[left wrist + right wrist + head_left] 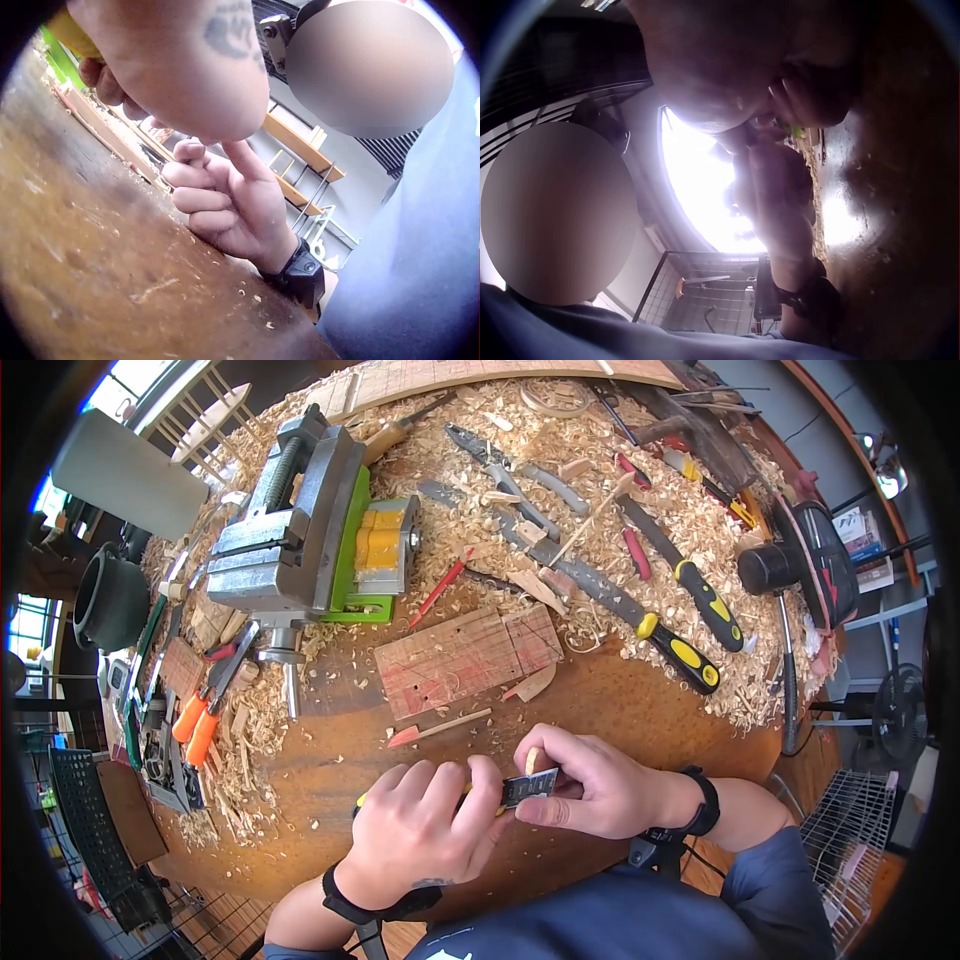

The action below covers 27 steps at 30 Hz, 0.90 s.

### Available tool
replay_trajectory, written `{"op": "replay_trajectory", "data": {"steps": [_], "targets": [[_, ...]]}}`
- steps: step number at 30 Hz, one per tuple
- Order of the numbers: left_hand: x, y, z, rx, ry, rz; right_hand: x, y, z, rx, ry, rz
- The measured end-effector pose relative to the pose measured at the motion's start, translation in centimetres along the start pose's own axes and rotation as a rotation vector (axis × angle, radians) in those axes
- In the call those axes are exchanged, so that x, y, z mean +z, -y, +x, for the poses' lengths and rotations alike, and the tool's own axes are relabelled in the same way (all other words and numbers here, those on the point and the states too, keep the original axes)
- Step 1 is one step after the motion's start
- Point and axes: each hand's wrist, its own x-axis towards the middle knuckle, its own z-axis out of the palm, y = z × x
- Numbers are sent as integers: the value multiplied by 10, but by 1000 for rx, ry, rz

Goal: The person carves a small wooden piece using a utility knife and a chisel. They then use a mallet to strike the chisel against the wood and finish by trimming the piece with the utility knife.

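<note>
Near the bench's front edge, my left hand (425, 815) grips a yellow-handled cutter knife (71, 31), most of its handle hidden in the fist. Its flat dark blade (528, 788) points right, towards the other hand. My right hand (605, 785) pinches a small pale piece of wood (532, 760), and its thumb lies along the blade in the head view. Just beyond the hands lie a thin stick with a red pointed end (404, 736) and a small carved wooden piece (535, 683). The right wrist view is dark, with both hands close together.
A metal vise (290, 550) stands at the left behind a red-marked wooden board (465, 662). Orange-handled chisels (200, 735) lie far left. Rasps with yellow-black handles (685, 655), a mallet (770, 570) and heaps of wood shavings (640, 540) cover the back and right.
</note>
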Motion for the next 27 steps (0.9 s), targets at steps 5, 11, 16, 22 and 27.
{"op": "replay_trajectory", "data": {"steps": [5, 11, 16, 22, 27], "targets": [[-1, 0, 0, 0, 7, -16, -2, -4, -1, -28, 26, -112], [-2, -1, 0, 7, 1, -20, -2, 0, -1, -54, 3, -173], [-1, -1, 0, 0, -16, -1, -2, -1, -1, -73, 7, -239], [-2, 0, 2, -85, -34, 6, -1, 1, 0, -48, -28, -154], [-3, -1, 1, -42, -12, -5, -3, 4, -1, 4, 17, -60]]}}
